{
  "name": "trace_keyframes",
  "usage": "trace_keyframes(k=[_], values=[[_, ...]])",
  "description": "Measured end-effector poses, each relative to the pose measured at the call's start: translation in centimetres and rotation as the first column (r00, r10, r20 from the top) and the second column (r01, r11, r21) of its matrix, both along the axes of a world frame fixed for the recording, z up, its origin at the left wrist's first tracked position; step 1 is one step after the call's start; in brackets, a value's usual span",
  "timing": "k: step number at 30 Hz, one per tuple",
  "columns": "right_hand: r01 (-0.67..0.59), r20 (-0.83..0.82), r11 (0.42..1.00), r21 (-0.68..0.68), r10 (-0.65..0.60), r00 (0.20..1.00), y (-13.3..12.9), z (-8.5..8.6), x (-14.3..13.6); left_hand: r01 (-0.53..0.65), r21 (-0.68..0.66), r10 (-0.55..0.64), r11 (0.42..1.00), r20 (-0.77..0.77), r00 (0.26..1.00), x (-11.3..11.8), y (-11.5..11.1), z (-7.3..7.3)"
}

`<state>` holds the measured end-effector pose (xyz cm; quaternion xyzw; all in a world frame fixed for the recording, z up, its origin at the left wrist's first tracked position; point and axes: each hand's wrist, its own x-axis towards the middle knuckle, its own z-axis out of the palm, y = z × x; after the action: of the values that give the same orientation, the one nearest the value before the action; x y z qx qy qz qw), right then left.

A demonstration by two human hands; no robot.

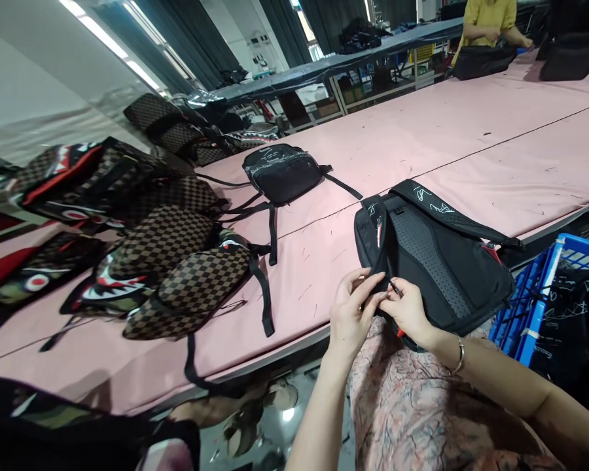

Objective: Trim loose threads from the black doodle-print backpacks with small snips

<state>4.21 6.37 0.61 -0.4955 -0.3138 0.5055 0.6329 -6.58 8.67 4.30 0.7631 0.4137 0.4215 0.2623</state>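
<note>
A black backpack (422, 261) leans on the edge of the pink table and my lap, its padded back panel facing up. White scribble marks run along its two shoulder straps. My left hand (356, 301) pinches the lower end of the near shoulder strap (377, 229). Close against it, my right hand (406, 311) has thumb and fingers closed on the same strap end, by its narrow webbing. The fingers partly hide the spot where both hands meet. A red tab shows below my right hand at the bag's lower corner.
Checkered backpacks (167, 261) with shark-mouth prints pile up on the left. Another black backpack (282, 173) lies on the pink table (471, 144). A blue crate (544, 301) with black pieces stands right. Another person (491, 26) in yellow works at the far end.
</note>
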Motion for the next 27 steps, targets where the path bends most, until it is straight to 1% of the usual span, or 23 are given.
trace_keyframes(k=[1,3,6,9,12,14,15,17,19,21,24,27], values=[[0.004,0.003,1.0,0.016,-0.004,1.0,0.0,-0.1,0.0,0.017,-0.009,-0.017,1.0,-0.013,1.0,0.2,0.1,0.1],[-0.01,0.008,0.999,0.048,0.01,1.0,0.0,-0.4,-0.1,0.005,-0.036,-0.004,0.999,0.008,1.0,0.5,0.1,0.2],[-0.039,0.075,0.997,0.059,0.035,0.997,-0.2,-0.2,0.1,-0.073,-0.092,0.083,0.993,0.112,0.99,0.7,-0.3,-0.1],[-0.093,0.148,0.995,0.037,0.086,0.985,-0.5,0.4,0.5,-0.14,-0.22,0.189,0.965,0.219,0.957,0.5,-0.6,-0.9],[-0.228,0.116,0.971,0.064,0.22,0.969,-1.1,0.8,1.1,-0.118,-0.339,0.225,0.933,0.295,0.929,0.2,-0.6,-1.5],[-0.251,0.118,0.965,0.082,0.24,0.964,-1.6,0.5,1.5,-0.095,-0.362,0.225,0.927,0.338,0.914,0.0,-0.5,-1.8],[-0.228,0.148,0.97,0.083,0.214,0.966,-1.8,0.2,1.7,-0.092,-0.361,0.23,0.928,0.36,0.904,-0.1,-0.3,-1.8],[-0.133,0.28,0.987,0.091,0.103,0.955,-2.3,-0.7,2.2,-0.093,-0.361,0.247,0.928,0.408,0.879,-0.2,-0.2,-1.9],[-0.05,0.45,0.99,0.133,-0.016,0.893,-2.7,-1.7,2.6,-0.096,-0.374,0.268,0.923,0.444,0.855,-0.3,0.0,-2.0],[-0.019,0.581,0.979,0.203,-0.105,0.807,-2.9,-2.4,2.8,-0.096,-0.387,0.283,0.917,0.463,0.84,-0.4,0.1,-2.2],[-0.015,0.671,0.956,0.292,-0.193,0.716,-2.8,-2.9,2.7,-0.099,-0.384,0.285,0.918,0.467,0.837,-0.5,0.0,-2.4],[0.003,0.693,0.942,0.334,-0.248,0.676,-2.4,-3.1,2.5,-0.101,-0.384,0.286,0.918,0.461,0.84,-0.5,0.0,-2.4]])
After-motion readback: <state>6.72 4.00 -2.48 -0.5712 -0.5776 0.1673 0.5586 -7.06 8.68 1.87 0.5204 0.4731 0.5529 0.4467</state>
